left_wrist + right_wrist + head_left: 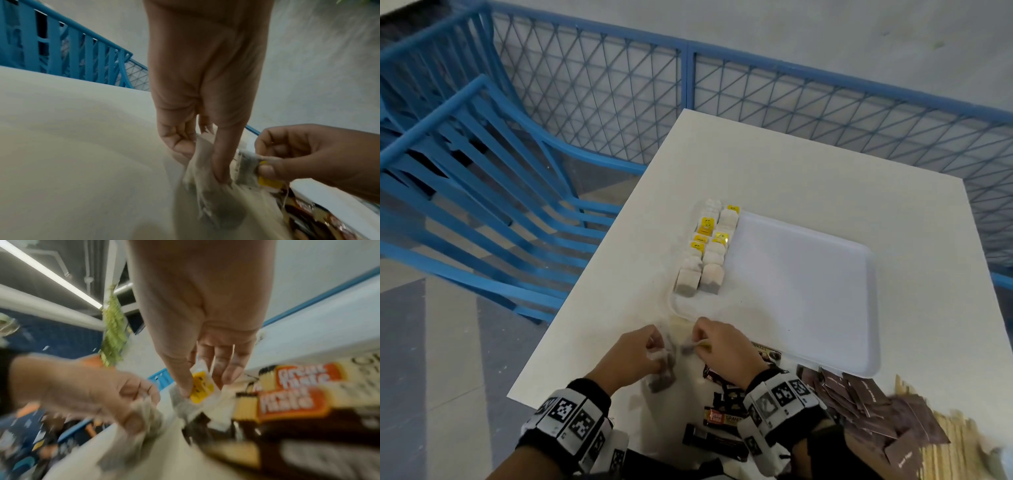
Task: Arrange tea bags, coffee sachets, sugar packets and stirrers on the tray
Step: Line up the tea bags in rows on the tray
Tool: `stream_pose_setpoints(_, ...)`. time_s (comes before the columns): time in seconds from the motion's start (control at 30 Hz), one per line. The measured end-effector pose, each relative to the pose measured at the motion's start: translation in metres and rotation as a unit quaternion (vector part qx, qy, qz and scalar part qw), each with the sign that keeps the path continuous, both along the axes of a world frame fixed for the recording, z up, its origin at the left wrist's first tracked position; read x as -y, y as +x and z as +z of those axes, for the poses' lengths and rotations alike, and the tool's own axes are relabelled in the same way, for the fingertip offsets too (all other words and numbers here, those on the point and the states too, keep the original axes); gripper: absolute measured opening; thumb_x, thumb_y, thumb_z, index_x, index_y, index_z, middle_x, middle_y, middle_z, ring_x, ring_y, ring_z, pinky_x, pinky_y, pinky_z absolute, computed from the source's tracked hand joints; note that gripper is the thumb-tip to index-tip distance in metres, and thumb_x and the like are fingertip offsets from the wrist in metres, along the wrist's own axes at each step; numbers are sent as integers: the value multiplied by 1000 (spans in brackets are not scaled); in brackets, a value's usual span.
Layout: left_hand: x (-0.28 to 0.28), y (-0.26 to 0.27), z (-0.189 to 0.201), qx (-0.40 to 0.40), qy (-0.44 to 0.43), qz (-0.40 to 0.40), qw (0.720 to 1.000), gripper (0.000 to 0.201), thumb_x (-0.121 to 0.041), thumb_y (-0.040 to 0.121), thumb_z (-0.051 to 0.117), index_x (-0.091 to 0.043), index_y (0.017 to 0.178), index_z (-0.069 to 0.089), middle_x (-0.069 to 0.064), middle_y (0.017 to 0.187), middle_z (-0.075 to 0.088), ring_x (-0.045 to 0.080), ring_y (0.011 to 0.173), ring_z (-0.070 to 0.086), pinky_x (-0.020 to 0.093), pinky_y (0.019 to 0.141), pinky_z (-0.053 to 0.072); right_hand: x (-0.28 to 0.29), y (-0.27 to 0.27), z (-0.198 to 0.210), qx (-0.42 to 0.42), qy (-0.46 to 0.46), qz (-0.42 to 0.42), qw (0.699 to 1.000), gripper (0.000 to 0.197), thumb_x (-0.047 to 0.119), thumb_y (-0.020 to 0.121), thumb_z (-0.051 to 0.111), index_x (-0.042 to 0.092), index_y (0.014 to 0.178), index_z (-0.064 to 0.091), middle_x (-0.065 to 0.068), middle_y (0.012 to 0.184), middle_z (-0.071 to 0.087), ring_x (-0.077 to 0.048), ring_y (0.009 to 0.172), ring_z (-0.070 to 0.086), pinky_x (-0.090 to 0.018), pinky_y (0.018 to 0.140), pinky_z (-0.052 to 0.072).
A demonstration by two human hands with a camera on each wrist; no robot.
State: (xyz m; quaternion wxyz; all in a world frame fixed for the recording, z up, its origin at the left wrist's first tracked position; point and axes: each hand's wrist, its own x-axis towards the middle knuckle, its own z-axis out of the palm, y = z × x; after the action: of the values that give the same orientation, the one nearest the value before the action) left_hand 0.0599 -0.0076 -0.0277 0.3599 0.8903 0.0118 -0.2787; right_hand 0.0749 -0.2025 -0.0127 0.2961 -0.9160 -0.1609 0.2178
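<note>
A tea bag [247, 168] with a yellow tag [202, 387] is pinched between the thumb and fingers of the right hand [722, 349], just off the tray's [835, 363] near-left corner. At its 9 o'clock the left hand [633, 359] pinches another, blurred tea bag [662, 375] that hangs down to the white surface [599, 342]. On the tray, at 12 o'clock from the hands, two rows of tea bags [707, 253] line the left rim. Coffee sachets [722, 419] lie at 6 o'clock under the right wrist; brown sugar packets [866, 397] and wooden stirrers [948, 442] sit at 4 o'clock. A blue fence [688, 68] stands beyond the surface.
</note>
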Motion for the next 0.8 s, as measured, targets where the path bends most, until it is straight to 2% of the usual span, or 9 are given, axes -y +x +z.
stream_pose_setpoints(0.1,-6,-4,4,-6,-32,47,998,15,-17,78,71,-22,80,57,0,83,62,10,73,54,11,59,38,7,7,7,-60,92,-73,991,9,17,88,57,16,97,58,-1,102,64,-4,66,49,-13,60,39)
stream_pose_setpoints(0.17,-11,-6,6,-9,-63,88,994,15,-15,76,73,-17,83,61,1,81,65,8,69,56,14,61,41,14,14,9,-66,128,-109,984,11,15,89,56,18,98,61,-1,101,65,-5,59,48,-13,54,40)
stream_pose_setpoints(0.3,-20,-8,8,-15,-110,158,981,18,-11,75,75,-15,89,65,2,86,68,14,78,61,21,70,47,27,29,12,-79,144,-147,975,19,13,89,57,22,104,60,6,102,61,-7,62,51,-11,60,43)
stream_pose_setpoints(0.4,-22,-11,9,-13,-140,184,973,18,-9,77,74,-16,92,67,3,90,70,13,81,63,17,71,47,33,40,10,-77,141,-183,970,24,12,83,64,23,103,56,2,89,61,-14,71,55,-16,62,42)
stream_pose_setpoints(0.5,-23,-13,12,-8,-165,198,966,13,-6,80,71,-15,90,69,0,86,71,8,78,63,13,69,46,34,50,3,-66,147,-230,960,21,9,79,69,17,95,58,-2,88,66,-14,78,56,-15,63,40)
stream_pose_setpoints(0.57,-24,-13,13,-18,-185,203,961,10,-6,82,68,-13,89,67,2,87,70,10,80,62,18,70,48,31,56,1,-53,145,-230,961,14,8,80,68,13,92,62,-1,85,65,-12,76,56,-10,64,41)
stream_pose_setpoints(0.67,-23,-13,14,-27,-202,200,958,7,-8,86,63,-12,92,64,3,91,71,15,84,61,26,72,49,24,63,-1,-36,148,-218,964,14,7,80,68,6,94,66,4,76,61,-1,64,50,-4,59,38)
stream_pose_setpoints(0.73,-21,-12,17,-10,-196,192,962,8,-9,88,61,-14,92,64,-2,88,71,10,82,61,20,70,47,19,69,-2,-22,137,-212,967,15,7,81,68,5,96,67,11,69,55,0,62,47,-3,58,37)
stream_pose_setpoints(0.8,-19,-11,21,-1,-202,180,963,10,-8,88,59,-15,92,65,-7,86,72,1,77,62,15,67,45,15,75,-4,-10,117,-201,973,16,9,81,68,5,97,68,7,72,57,-6,65,49,-6,57,36)
